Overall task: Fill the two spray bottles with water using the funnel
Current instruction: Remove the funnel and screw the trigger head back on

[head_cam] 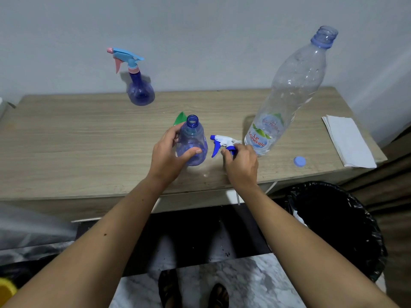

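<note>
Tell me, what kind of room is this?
Probably a room in someone's home, though I can't be sure. There's a wooden table pushed against a plain wall, a bin lined with a black bag beside it, and marble-look floor tiles.

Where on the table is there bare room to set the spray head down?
Bare wood: left of the left hand, and between water bottle and tissues. Crowded: the middle, with open spray bottle, spray head, right hand and funnel.

"Le Minerale" on water bottle (287,94) label
</note>
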Available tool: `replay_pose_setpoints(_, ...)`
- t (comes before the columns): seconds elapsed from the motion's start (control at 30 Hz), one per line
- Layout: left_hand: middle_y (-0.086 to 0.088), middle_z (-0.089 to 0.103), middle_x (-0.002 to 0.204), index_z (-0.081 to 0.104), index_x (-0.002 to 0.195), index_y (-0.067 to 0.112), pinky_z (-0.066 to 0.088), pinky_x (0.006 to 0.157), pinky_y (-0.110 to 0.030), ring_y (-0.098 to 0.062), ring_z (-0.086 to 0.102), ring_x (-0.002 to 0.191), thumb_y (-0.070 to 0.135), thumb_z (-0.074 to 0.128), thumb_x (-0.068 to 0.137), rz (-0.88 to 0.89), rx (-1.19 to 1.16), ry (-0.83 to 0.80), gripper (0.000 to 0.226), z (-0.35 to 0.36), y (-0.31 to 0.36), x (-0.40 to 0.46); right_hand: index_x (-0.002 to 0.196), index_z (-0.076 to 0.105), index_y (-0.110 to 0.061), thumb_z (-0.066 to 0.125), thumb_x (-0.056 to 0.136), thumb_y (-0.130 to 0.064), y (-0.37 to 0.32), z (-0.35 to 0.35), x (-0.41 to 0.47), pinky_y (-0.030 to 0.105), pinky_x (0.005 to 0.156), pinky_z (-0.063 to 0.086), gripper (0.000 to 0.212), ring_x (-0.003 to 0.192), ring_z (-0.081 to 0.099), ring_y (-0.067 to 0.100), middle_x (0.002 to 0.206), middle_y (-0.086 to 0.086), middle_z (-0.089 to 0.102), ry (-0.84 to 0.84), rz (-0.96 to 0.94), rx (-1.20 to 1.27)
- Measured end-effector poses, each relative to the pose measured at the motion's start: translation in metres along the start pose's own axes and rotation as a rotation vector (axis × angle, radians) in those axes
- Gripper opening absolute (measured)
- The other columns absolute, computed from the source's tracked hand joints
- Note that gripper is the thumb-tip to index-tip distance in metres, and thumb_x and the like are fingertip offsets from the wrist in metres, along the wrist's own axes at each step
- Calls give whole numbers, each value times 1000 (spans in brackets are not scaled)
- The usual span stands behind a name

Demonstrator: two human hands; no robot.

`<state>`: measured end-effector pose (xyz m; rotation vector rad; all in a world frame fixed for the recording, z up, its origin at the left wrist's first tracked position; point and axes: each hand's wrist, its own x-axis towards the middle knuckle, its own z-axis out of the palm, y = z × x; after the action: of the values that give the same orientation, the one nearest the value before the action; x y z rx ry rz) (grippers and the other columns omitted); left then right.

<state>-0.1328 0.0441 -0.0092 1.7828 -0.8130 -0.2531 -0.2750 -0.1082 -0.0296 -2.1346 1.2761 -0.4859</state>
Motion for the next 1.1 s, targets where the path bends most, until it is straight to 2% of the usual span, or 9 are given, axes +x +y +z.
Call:
replay_pose_setpoints(0.2,12,70,131,60,141,28,55,106,-41,-14,68,118,29,88,76,10,4,7,70,0,2,0,127,71,-6,69,99,-32,-9,-8,-4,36,99,43,38,115,62,31,118,13,70,39,64,147)
replay_pose_setpoints(0.3,9,71,130,61,140,26,55,104,-43,-15,68,116,30,88,76,15,14,7,70,0,1,0,126,72,-7,71,98,-30,-20,-16,-4,30,97,46,37,112,66,27,117,10,74,60,82,273)
replay_pose_setpoints(0.4,7,72,129,62,140,24,55,104,-44,-16,69,115,32,88,75,13,22,5,70,-2,0,0,135,68,-11,70,100,-30,-33,-25,2,33,101,54,40,104,69,19,120,11,73,16,85,384)
replay_pose_setpoints(0.53,7,72,130,62,138,26,55,104,-45,-15,69,116,33,88,76,9,19,0,68,-3,0,-1,126,67,-15,68,102,-20,-54,-40,10,19,80,52,25,79,67,2,91,0,70,-21,57,606)
replay_pose_setpoints(0.63,4,72,131,62,140,20,55,104,-45,-15,69,118,35,89,77,13,15,-5,70,-3,0,-2,126,62,-17,67,103,-14,-75,-56,17,23,85,55,23,87,73,13,87,-4,73,-50,33,806)
replay_pose_setpoints(0.7,4,72,131,62,141,19,55,104,-46,-15,69,118,37,88,77,8,7,-5,71,-4,1,-2,126,59,-15,64,105,-9,-92,-68,20,24,89,59,23,84,75,10,81,-7,76,-75,11,955)
replay_pose_setpoints(0.8,3,71,133,61,142,19,55,105,-46,-16,69,120,45,86,76,-5,-9,-4,75,-4,4,-3,128,59,-3,59,106,-4,-119,-86,24,29,90,62,22,83,75,13,88,5,75,-100,-74,1145)
replay_pose_setpoints(0.93,4,70,136,60,144,20,54,107,-46,-15,68,122,43,87,77,-15,-26,-2,76,-3,5,-5,123,60,-2,58,106,-2,-150,-105,24,37,95,61,17,91,75,25,90,4,77,-153,-182,1269)
replay_pose_setpoints(1.1,5,70,136,58,146,19,55,107,-41,-13,67,124,44,86,77,-17,-24,-9,78,-4,6,-5,121,60,-2,56,107,-1,-182,-115,20,42,102,60,14,91,76,25,94,6,76,-212,-211,1343)
